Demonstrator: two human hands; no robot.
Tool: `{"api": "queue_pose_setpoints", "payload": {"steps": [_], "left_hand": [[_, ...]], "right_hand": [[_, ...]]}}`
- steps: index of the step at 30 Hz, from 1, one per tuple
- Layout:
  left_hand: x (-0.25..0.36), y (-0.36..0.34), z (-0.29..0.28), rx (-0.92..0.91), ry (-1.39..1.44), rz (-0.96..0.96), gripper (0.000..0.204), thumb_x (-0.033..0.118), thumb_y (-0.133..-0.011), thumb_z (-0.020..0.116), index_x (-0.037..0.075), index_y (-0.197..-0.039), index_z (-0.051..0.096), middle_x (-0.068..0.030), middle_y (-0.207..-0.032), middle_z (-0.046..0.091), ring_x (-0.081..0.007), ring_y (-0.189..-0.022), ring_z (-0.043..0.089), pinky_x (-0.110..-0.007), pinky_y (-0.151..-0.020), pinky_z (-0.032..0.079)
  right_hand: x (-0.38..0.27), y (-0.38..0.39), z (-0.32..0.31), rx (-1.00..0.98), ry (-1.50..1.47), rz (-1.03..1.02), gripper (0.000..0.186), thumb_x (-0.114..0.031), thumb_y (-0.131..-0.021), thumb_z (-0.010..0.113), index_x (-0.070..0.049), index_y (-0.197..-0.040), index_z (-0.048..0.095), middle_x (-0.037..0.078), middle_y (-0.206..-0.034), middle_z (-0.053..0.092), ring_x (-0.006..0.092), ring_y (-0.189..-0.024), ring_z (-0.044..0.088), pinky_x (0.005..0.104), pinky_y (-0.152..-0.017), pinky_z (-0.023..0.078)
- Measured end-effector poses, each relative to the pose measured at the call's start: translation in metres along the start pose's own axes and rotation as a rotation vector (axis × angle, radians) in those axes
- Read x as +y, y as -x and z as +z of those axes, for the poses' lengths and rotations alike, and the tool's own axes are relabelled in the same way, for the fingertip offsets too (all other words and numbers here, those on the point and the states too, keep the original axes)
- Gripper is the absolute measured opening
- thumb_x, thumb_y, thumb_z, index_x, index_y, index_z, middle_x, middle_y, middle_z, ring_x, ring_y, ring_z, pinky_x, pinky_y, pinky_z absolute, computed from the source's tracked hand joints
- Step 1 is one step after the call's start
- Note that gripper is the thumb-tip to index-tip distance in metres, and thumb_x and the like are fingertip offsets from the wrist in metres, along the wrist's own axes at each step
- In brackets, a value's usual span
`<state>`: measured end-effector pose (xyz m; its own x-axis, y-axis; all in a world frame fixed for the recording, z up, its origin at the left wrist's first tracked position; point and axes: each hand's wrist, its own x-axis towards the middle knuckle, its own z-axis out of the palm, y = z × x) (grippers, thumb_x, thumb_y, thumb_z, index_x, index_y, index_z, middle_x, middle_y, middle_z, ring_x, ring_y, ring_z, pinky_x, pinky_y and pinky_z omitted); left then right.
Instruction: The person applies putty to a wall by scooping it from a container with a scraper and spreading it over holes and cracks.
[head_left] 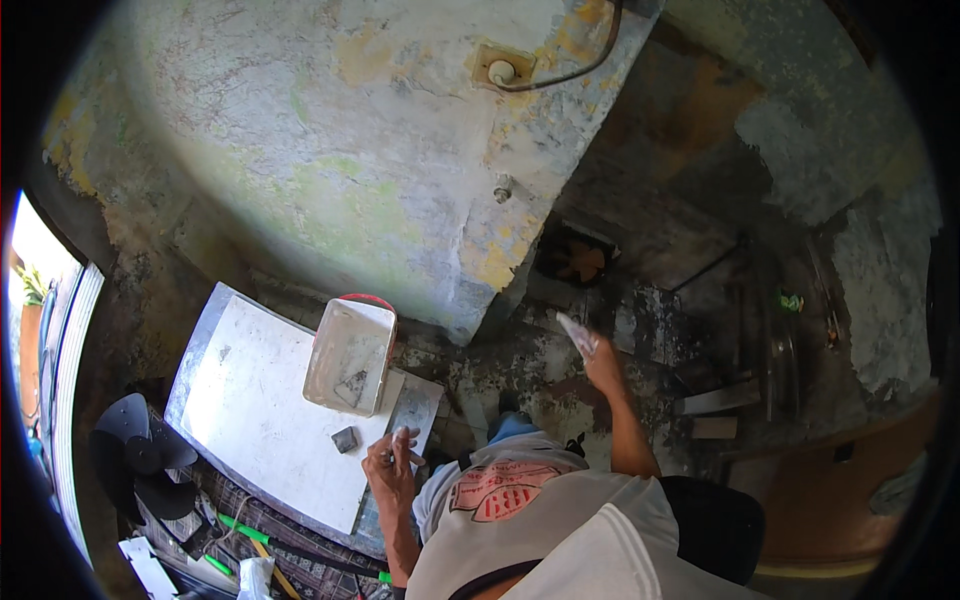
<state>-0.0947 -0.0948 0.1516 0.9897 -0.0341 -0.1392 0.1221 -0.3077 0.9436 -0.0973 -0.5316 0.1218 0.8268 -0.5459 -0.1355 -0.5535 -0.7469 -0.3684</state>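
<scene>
1. The left hand [392, 462] rests on the white board's [262, 400] near edge, grip closed on something small that I cannot make out.
2. A small grey block [345, 439] lies just beside it.
3. The tray [350, 355] sits on the board.
4. The right hand [600, 362], raised near the wall [350, 150], has its grip closed on a putty knife [577, 334].

The flat metal sheet [260, 400] at near left is whitish with grey edges. The rectangular tray [350, 355] on it is grey-white with a red rim. The far plaster wall [330, 150] is pale grey, blotched yellow and green.
</scene>
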Motion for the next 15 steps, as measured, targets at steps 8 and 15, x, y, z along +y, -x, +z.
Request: {"api": "queue_pose_setpoints", "payload": {"steps": [8,15], "left_hand": [[0.038,-0.018,0.008,-0.066,-0.267,0.194,0.035,0.019,-0.100,0.070,0.005,-0.132,0.070,-0.0241,-0.114,0.074,-0.0373,-0.107,0.071,-0.043,-0.096,0.054],[0.034,-0.003,0.021,-0.100,-0.189,0.202,0.043,0.018,-0.099,0.071,0.009,-0.141,0.065,-0.0214,-0.112,0.075,-0.0335,-0.107,0.071,-0.044,-0.096,0.053]], "right_hand": [[-0.150,-0.046,-0.171,1.060,0.389,-0.693,0.063,0.007,-0.083,0.066,-0.012,-0.142,0.062,0.012,-0.147,0.060,0.0326,-0.128,0.061,0.0488,-0.108,0.049],[-0.190,-0.133,-0.152,1.117,0.669,-0.868,0.045,-0.005,-0.088,0.066,-0.009,-0.134,0.065,0.012,-0.144,0.062,0.0313,-0.134,0.058,0.0504,-0.117,0.043]]}}
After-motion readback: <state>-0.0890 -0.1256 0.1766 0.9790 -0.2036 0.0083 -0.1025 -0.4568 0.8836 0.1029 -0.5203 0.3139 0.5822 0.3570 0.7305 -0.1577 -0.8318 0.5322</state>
